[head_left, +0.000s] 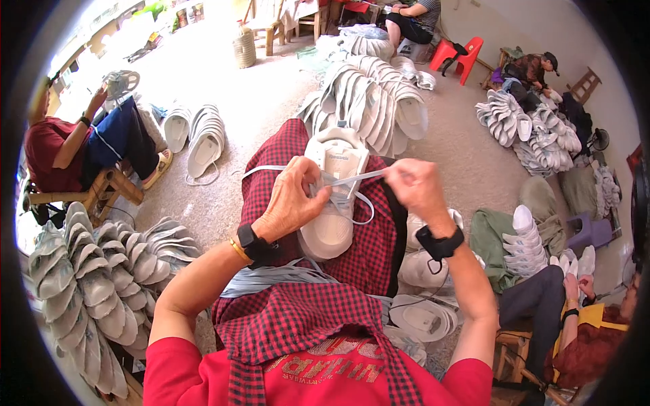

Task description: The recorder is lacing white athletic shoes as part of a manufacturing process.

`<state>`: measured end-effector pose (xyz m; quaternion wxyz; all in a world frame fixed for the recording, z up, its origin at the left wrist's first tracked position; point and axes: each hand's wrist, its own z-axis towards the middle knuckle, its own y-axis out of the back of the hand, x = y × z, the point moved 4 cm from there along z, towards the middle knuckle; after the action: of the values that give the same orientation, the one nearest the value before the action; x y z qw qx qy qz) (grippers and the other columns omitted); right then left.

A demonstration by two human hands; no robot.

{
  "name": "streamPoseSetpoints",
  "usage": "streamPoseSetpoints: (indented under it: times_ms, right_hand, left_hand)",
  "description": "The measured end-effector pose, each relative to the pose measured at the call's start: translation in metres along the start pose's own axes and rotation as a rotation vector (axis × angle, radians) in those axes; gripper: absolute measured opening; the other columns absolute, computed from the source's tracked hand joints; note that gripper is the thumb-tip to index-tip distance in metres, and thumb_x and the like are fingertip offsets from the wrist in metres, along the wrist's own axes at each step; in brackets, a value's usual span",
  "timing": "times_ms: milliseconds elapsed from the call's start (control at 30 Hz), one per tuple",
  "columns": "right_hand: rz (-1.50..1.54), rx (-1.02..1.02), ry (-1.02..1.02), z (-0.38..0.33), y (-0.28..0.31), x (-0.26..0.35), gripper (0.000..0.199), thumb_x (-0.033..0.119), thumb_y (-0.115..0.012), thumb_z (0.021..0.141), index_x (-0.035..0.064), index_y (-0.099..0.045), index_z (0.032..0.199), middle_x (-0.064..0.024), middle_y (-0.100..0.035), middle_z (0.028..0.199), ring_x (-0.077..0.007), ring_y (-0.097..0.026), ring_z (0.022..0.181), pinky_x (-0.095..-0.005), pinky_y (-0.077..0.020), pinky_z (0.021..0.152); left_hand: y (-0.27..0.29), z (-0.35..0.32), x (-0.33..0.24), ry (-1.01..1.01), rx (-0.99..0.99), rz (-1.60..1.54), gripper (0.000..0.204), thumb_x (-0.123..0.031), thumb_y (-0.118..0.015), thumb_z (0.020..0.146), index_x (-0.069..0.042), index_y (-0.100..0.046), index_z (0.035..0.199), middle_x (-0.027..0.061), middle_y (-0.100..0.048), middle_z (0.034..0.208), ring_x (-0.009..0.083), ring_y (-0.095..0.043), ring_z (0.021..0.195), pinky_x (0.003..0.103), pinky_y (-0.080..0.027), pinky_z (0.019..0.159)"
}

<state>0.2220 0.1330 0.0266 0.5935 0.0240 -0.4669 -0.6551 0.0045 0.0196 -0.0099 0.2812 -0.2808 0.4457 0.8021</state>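
A white sneaker (326, 233) rests on my lap over a red-and-black checked apron (271, 145), its toe toward me. A pale grey shoelace (362, 178) runs through its eyelets, with a loop hanging at the right side. My left hand (291, 196) is closed at the shoe's left edge, pinching the lace over the tongue. To the right of the shoe, my right hand (416, 191) pinches the same lace and holds it taut. Across my lap near my waist lies a bundle of pale laces (277, 277).
Stacked white shoes (362, 101) stand just beyond my knees. More shoe stacks (88, 277) fill the lower left, and loose shoes (423, 318) lie at my right. People sit working on the left, right and far side. A red plastic chair (459, 59) stands at the back.
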Motion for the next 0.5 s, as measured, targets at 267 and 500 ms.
streamPoseSetpoints:
  times_ms: [267,500]
  right_hand:
    - [0.041,-0.009,-0.081,-0.012,0.012,-0.006,0.012,0.006,-0.068,0.082,0.0026,-0.068,0.093,-0.0102,-0.060,0.087,-0.0224,-0.061,0.079,-0.0346,-0.0503,0.076]
    - [-0.039,0.394,0.210,-0.036,-0.022,0.035,0.022,-0.002,-0.066,0.067,0.0046,-0.066,0.088,-0.0105,-0.051,0.094,-0.0305,-0.049,0.095,-0.0396,-0.0442,0.086]
  left_hand:
    - [0.006,-0.003,0.017,0.002,0.023,-0.131,0.024,0.001,-0.058,0.080,0.001,-0.055,0.103,0.0074,-0.058,0.084,0.0158,-0.060,0.076,0.029,-0.051,0.072]
    - [0.023,-0.003,0.013,-0.006,0.077,-0.094,0.022,0.005,-0.057,0.080,0.001,-0.058,0.101,0.0101,-0.062,0.099,0.0192,-0.063,0.088,0.029,-0.054,0.076]
